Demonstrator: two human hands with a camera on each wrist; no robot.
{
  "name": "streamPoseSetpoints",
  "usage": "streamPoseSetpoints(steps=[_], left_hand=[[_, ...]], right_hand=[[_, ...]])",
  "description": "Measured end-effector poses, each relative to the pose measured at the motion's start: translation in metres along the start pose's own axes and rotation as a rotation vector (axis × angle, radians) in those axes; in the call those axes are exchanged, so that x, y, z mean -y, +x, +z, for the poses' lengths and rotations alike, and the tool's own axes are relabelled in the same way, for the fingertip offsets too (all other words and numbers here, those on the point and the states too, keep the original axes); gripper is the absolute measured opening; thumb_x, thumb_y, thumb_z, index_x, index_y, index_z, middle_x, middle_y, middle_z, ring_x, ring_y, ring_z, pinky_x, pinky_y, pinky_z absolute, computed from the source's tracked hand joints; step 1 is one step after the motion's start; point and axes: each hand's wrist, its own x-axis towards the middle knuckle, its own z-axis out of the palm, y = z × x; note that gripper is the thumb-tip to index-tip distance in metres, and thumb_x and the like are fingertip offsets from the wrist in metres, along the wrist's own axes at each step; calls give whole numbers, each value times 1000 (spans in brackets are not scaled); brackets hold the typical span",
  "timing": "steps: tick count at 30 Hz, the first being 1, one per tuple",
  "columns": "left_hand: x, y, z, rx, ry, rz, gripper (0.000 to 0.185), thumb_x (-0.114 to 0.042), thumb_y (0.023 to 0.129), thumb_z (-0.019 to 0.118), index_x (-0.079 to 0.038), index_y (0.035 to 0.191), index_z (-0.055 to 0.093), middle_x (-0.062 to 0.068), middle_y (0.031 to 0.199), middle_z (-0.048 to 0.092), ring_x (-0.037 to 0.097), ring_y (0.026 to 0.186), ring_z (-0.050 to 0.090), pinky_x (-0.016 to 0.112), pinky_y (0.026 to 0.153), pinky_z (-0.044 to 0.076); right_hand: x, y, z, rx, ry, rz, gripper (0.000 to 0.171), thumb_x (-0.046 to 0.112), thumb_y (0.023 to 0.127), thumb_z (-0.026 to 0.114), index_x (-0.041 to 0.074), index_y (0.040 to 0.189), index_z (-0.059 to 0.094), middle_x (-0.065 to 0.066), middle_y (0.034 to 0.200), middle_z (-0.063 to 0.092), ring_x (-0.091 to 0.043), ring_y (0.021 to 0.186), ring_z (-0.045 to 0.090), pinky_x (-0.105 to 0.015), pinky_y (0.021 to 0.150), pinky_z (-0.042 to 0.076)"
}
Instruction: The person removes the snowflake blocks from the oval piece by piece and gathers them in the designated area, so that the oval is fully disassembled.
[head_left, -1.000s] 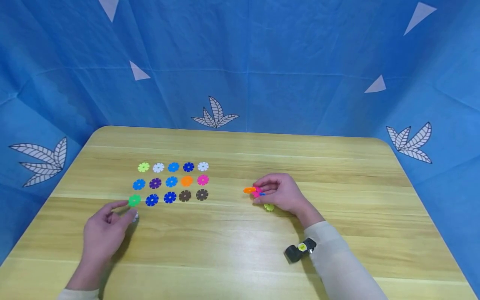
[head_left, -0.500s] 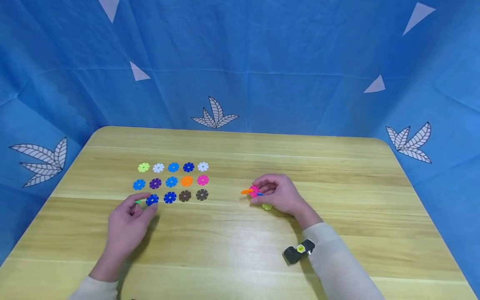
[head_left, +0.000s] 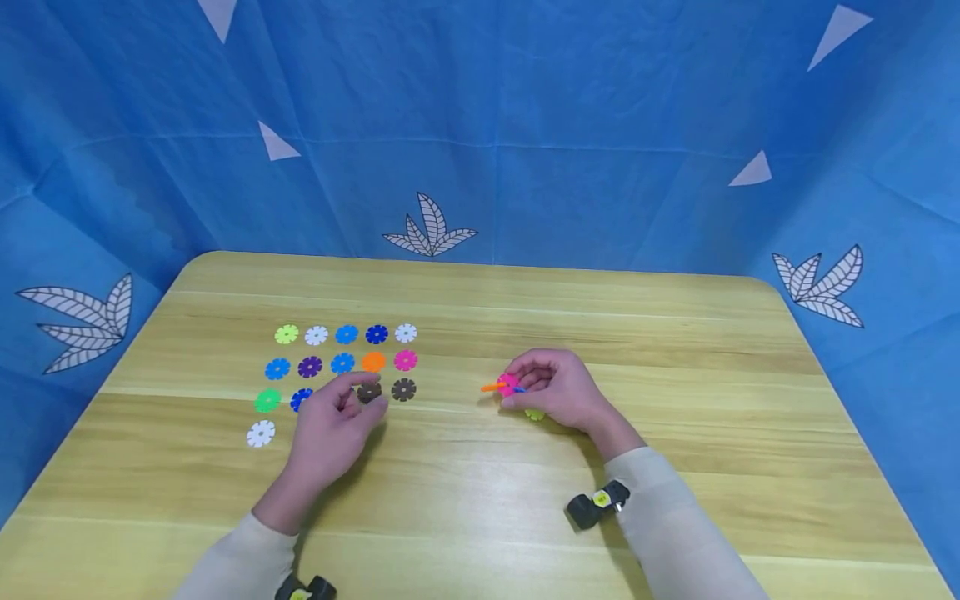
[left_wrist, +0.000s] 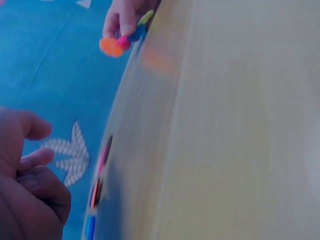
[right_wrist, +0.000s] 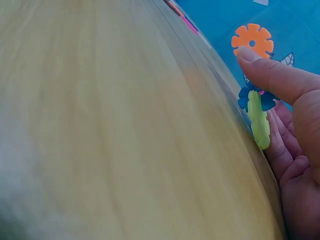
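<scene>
My right hand [head_left: 555, 387] pinches a joined cluster of notched plastic snowflake discs above the table. The cluster has an orange disc [right_wrist: 262, 36], a pink disc [head_left: 507, 381], a blue disc [right_wrist: 268, 102] and a yellow-green disc [right_wrist: 258, 122]; the fingers hide part of it. My left hand [head_left: 330, 433] hovers over the front row of loose discs, with thumb and index finger apart and nothing seen between them. Beside its fingertips lies a brown disc [head_left: 368, 393], with a second brown disc [head_left: 404, 389] to the right. The hand covers part of that row.
Loose discs lie flat in rows at the table's left, among them a pink one [head_left: 406, 360] and a green one [head_left: 266, 401]. A white disc [head_left: 260, 433] lies in front. Behind the wooden table [head_left: 480, 517] hangs a blue curtain [head_left: 600, 200].
My left hand has moved right from the row's left end, uncovering the white and green discs. My right hand has shifted slightly left, and the cluster has turned a little in its grip.
</scene>
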Motion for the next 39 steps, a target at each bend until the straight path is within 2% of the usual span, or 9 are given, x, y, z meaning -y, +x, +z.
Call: streamPoseSetpoints(steps=[6, 11, 15, 18, 22, 26, 33, 39], left_hand=[[-13, 5, 22, 67, -45, 3, 28, -14, 83, 71, -8, 110, 66, -1, 53, 34, 13, 47, 34, 29, 56, 39], [-22, 9, 45, 143, -37, 22, 26, -16, 83, 71, -10, 109, 67, -2, 52, 36, 11, 46, 33, 30, 54, 39], [-28, 12, 64, 209, -19, 59, 24, -18, 83, 71, -11, 106, 68, -5, 51, 36, 8, 45, 31, 29, 50, 38], [-32, 14, 77, 248, -14, 78, 23, -20, 84, 71, -12, 104, 68, -6, 51, 36, 6, 44, 30, 28, 50, 38], [-34, 16, 89, 251, -6, 97, 17, -18, 84, 71, -14, 100, 69, -7, 51, 37, 5, 44, 31, 26, 48, 36], [-36, 19, 96, 233, 24, 123, 11, -16, 84, 71, -14, 95, 69, -7, 50, 36, 5, 43, 30, 24, 45, 32], [-34, 21, 106, 200, 63, 144, 7, -14, 83, 73, -13, 88, 69, -6, 49, 37, 4, 39, 30, 21, 38, 28], [-28, 20, 110, 173, 28, 154, 8, -13, 82, 73, -12, 90, 70, -6, 48, 36, 4, 40, 29, 21, 40, 28]], right_hand=[[-17, 5, -1, -6, -12, -25, 36, 10, 65, 87, 10, 97, 70, -8, 87, 65, -26, 79, 60, -32, 68, 51], [-23, 6, -2, -4, -47, -80, 37, 17, 66, 87, 13, 98, 70, -5, 88, 66, -24, 79, 61, -34, 69, 51], [-22, 4, -2, -8, -59, -71, 35, 17, 67, 87, 13, 98, 70, -4, 88, 66, -24, 79, 60, -33, 69, 50], [-9, 0, 0, -3, -64, -69, 34, 9, 68, 85, 7, 97, 69, -9, 87, 65, -27, 78, 60, -34, 69, 50], [-4, 1, 2, 7, -75, -74, 33, 8, 68, 85, 6, 96, 69, -10, 86, 65, -28, 77, 59, -35, 68, 50], [-19, 5, 0, 5, -98, -77, 34, 18, 67, 86, 16, 96, 70, -2, 86, 65, -22, 76, 60, -33, 67, 50], [-21, 7, 1, 24, -96, -95, 34, 20, 67, 86, 16, 97, 71, -3, 85, 66, -22, 76, 61, -34, 67, 51], [-20, 6, 1, 43, -120, -84, 38, 21, 66, 87, 15, 100, 73, -2, 85, 67, -21, 75, 61, -33, 65, 51]])
